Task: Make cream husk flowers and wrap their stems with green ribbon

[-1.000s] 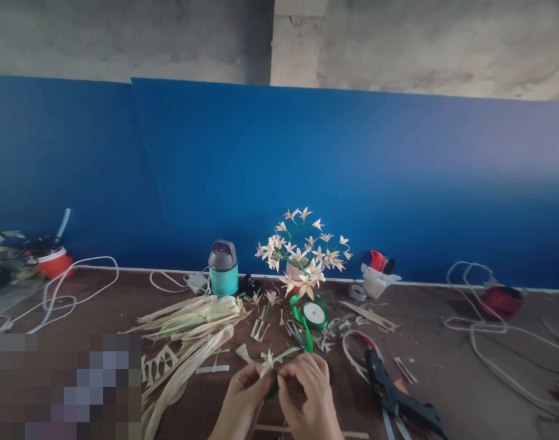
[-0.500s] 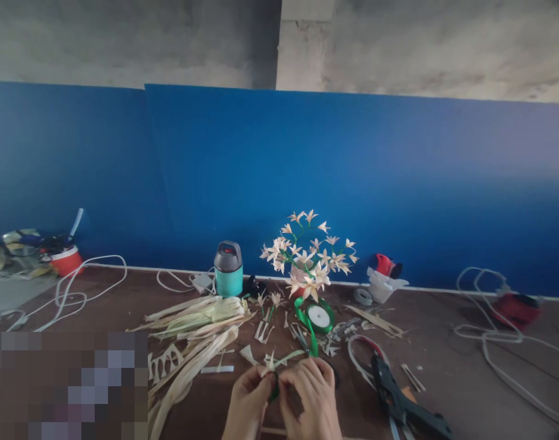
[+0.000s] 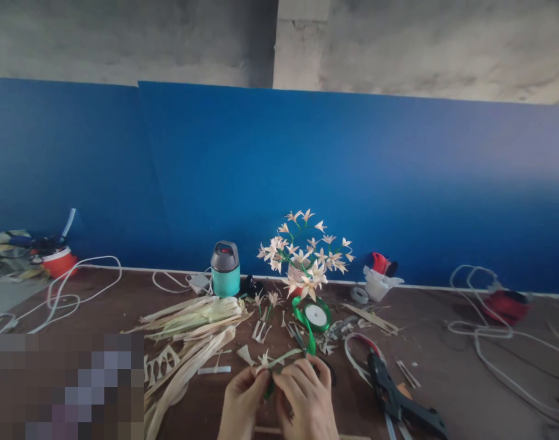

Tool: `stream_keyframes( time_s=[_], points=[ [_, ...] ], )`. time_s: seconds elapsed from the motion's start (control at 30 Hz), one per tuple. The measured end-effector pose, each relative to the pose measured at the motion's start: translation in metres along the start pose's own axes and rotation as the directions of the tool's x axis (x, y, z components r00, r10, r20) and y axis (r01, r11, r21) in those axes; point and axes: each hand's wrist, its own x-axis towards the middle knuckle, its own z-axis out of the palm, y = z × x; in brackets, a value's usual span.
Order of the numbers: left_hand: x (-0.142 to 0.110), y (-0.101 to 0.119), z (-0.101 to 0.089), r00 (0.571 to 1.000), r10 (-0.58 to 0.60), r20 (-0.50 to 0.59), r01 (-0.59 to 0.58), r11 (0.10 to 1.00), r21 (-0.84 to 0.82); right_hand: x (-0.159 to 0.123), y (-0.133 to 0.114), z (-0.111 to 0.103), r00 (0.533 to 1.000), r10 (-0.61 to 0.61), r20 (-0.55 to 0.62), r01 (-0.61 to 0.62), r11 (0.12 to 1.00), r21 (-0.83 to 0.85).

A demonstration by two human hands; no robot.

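Near the front of the table, my left hand (image 3: 240, 400) pinches a small pale husk flower (image 3: 263, 360) just below its petals. A bit of green ribbon (image 3: 269, 388) shows between my two hands, under the bloom. My right hand (image 3: 307, 397) is closed beside it, fingertips on the ribbon; its knuckles hide most of the grip. Behind my hands are scissors (image 3: 296, 337), partly covered, and a spool of green ribbon (image 3: 317, 315) with a loose tail. Two finished-looking flowers (image 3: 273, 299) lie farther back.
Dried corn husks (image 3: 206, 315) spread out to the left. A black glue gun (image 3: 399, 397) lies at right with its cable. At the back stand a pot of husk flowers (image 3: 298, 272), a teal-and-grey device (image 3: 226, 275) and a white container (image 3: 379, 286). White cords (image 3: 481, 333) loop at right.
The view has shifted slightly, moving everything a little left in the picture. My hands stay close together on the flower and ribbon, with only a small shift of the fingers.
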Motion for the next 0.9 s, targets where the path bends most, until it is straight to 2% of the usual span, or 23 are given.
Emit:
stream_keyframes(
  time_s=[0.1,0.27,0.4,0.6,0.77,0.83,0.9],
  points=[
    [0.002,-0.003,0.000,1.000,-0.009,-0.024,0.008,0.999,-0.032,-0.002,-0.001,0.005,1.000,0.029,-0.004,-0.029,1.000,0.000],
    [-0.001,-0.006,0.002,0.999,-0.006,-0.043,0.003,0.998,-0.069,0.000,-0.008,0.015,0.966,0.139,-0.219,-0.122,0.989,0.088],
    [-0.009,0.001,0.005,0.999,-0.007,-0.042,0.005,0.998,-0.069,0.003,-0.011,0.016,0.956,0.150,-0.252,-0.125,0.986,0.112],
    [-0.017,0.015,0.009,0.995,0.094,-0.036,-0.089,0.989,0.122,0.003,-0.010,0.011,0.962,0.115,-0.247,-0.089,0.990,0.114],
    [-0.017,0.024,0.010,0.988,0.157,-0.005,-0.150,0.953,0.262,0.004,-0.003,0.002,0.989,0.011,-0.150,0.003,0.996,0.092],
    [-0.016,0.024,0.009,0.987,0.159,0.008,-0.154,0.945,0.288,0.004,-0.001,0.000,0.992,0.013,-0.124,0.004,0.991,0.135],
    [-0.015,0.024,0.008,0.989,0.144,0.025,-0.145,0.944,0.298,0.004,0.001,-0.001,0.993,0.090,-0.077,-0.072,0.975,0.209]
  ],
)
